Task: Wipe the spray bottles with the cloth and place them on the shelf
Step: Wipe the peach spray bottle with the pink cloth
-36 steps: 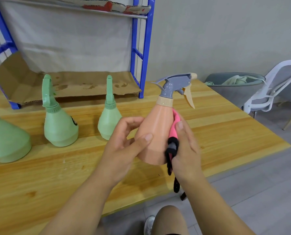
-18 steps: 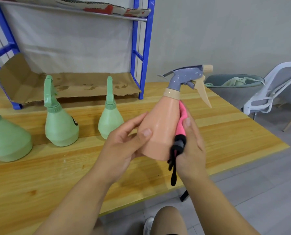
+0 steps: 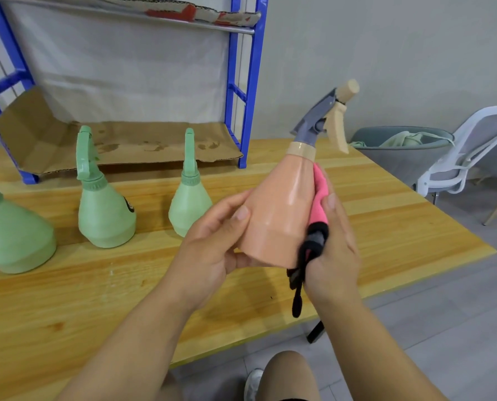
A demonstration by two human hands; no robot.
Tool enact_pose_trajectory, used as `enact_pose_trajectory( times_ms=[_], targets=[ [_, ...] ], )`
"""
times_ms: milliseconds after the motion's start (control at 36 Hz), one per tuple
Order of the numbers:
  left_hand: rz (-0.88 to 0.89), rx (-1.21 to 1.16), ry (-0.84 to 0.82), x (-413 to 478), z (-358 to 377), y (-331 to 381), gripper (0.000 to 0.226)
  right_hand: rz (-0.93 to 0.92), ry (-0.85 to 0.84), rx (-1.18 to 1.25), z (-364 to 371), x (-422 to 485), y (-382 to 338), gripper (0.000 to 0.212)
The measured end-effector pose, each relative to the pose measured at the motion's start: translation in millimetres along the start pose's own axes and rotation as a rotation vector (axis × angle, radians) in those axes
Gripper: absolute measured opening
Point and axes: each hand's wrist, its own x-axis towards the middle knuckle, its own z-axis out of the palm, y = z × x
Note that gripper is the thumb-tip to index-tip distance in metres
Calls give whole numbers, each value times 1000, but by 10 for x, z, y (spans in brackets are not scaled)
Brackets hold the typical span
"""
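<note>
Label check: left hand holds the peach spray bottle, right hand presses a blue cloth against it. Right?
Head view shows the cloth is pink, not blue. Otherwise right: left hand holds the peach spray bottle, right hand presses the cloth against it.

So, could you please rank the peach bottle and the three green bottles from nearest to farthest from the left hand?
1. The peach bottle, gripped by the left hand.
2. The slim green bottle, just behind the hand.
3. The labelled green bottle, further left.
4. The large green bottle, at the left edge.
</note>
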Motion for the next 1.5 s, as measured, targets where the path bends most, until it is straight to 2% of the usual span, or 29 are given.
enact_pose_trajectory(
  times_ms=[28, 83, 139, 250, 333, 389, 472, 528, 583, 694, 778, 806, 917, 1000, 1083, 1167, 1250, 1361, 1417, 1472, 1500],
  targets=[
    [-5, 34, -7, 18, 1, -1, 45, 15, 7, -7, 9, 9, 34, 26],
    [-2, 145, -9, 40, -8, -12, 81, -11, -3, -48, 44, -16, 59, 27],
    [22, 217, 24, 45, -3, -47, 92, -50, -36, -64, 39, -34, 70, 32],
    [111, 180, 137, 21, 21, -103, 68, -152, -106, -215, 81, -39, 31, 41],
    [108, 60, 91, -6, 2, -120, 70, -298, -149, -403, 65, -47, 92, 54],
    [73, -31, 52, -19, -20, -109, 66, -331, -159, -421, 48, -56, 100, 63],
    [28, -69, -8, -22, -48, -74, 67, -225, -171, -203, 52, -68, -35, 50],
    [12, 0, -14, -7, -46, -51, 71, -86, -134, -22, 64, -81, -120, 39],
    [22, 98, 17, 1, -28, -31, 70, -4, -120, 42, 51, -74, -171, 41],
    [51, 140, 67, 9, 16, -45, 34, -75, -103, -105, 12, -36, -27, 40],
    [88, 166, 101, 4, 38, -79, 30, -161, -101, -237, 18, -23, 43, 44],
    [102, 164, 101, 2, 40, -92, 31, -207, -102, -291, 26, -24, 44, 46],
    [170, 211, 95, 1, 16, -129, 65, -332, -103, -473, 63, -41, 44, 55],
    [153, 148, 82, 15, 4, -86, 64, -193, -120, -295, 42, -17, -36, 47],
    [126, 109, 57, 20, 13, -56, 66, -6, -51, -36, -28, 19, -95, 37],
    [100, 115, 41, 16, 36, -29, 69, -6, -63, -65, -60, 30, -95, 36],
    [111, 190, 9, 22, 50, -23, 80, -116, -124, -177, -6, 18, -78, 33],
    [141, 241, 53, 45, 34, -59, 77, -200, -168, -272, 2, 7, -23, 37],
    [114, 167, 19, 30, 17, -73, 72, -193, -211, -209, -20, -2, -51, 34],
    [59, 62, -24, 2, 4, -71, 70, -84, -181, -208, -10, 20, -147, 24],
    [39, 22, -39, -8, 6, -63, 71, -34, -130, -174, -18, 13, -153, 31]
  ],
)
